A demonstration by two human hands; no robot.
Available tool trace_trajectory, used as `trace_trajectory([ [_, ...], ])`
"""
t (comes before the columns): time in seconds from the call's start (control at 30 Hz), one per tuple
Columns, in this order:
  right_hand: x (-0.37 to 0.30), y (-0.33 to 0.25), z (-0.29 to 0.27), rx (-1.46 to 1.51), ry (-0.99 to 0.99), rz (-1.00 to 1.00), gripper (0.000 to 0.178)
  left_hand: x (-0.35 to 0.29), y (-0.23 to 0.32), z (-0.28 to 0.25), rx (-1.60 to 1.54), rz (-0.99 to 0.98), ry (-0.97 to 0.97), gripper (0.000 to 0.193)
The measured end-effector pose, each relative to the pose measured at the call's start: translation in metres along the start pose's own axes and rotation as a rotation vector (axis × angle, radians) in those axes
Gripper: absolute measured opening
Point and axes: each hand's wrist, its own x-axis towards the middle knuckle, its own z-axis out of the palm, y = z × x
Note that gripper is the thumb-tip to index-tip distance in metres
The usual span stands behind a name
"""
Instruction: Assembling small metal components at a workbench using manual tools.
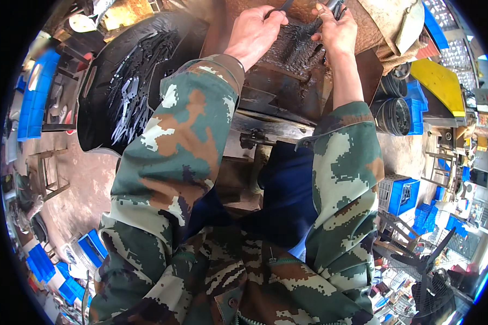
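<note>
Both arms, in camouflage sleeves, reach forward to the far edge of the view. My left hand [256,33] is closed on a thin dark metal piece [280,8], whose far end runs out of view. To its right, my right hand [338,33] grips a dark, wet-looking metal piece [335,10] between thumb and fingers; its exact kind cannot be made out. Below and between the hands lies a bench top [279,89] coated with dark, grainy sludge [298,51]. Left of my left arm, a big black tub [92,116] holds many flat dark metal strips [133,89].
Black buckets [394,116] and a blue crate [416,108] stand right of the bench, near a yellow panel [439,84]. A brown cloth [398,57] hangs at the bench's right edge. A caged fan [425,262] stands at lower right. Blue bins [38,97] line the left.
</note>
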Motion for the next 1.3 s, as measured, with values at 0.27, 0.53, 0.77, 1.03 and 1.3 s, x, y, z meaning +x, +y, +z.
trace_trajectory([
  [0.27, 0.000, 0.000, -0.001, -0.008, -0.005, 0.007, 0.011, 0.002, -0.007, -0.001, -0.044, 0.046, -0.014, 0.029],
  [0.53, 0.000, -0.003, 0.000, -0.047, 0.008, 0.033, 0.012, -0.006, 0.013, -0.003, -0.004, 0.041, -0.018, 0.025],
  [0.77, 0.003, 0.003, 0.001, 0.001, -0.013, 0.021, 0.012, -0.006, 0.012, -0.005, -0.003, 0.020, -0.022, 0.025],
  [1.03, 0.003, 0.002, 0.000, 0.000, -0.016, 0.013, 0.013, -0.006, 0.012, -0.005, 0.009, 0.028, -0.030, 0.025],
  [1.3, 0.002, 0.001, 0.001, -0.032, -0.004, 0.033, 0.012, -0.005, 0.009, -0.003, 0.000, 0.062, 0.003, 0.024],
])
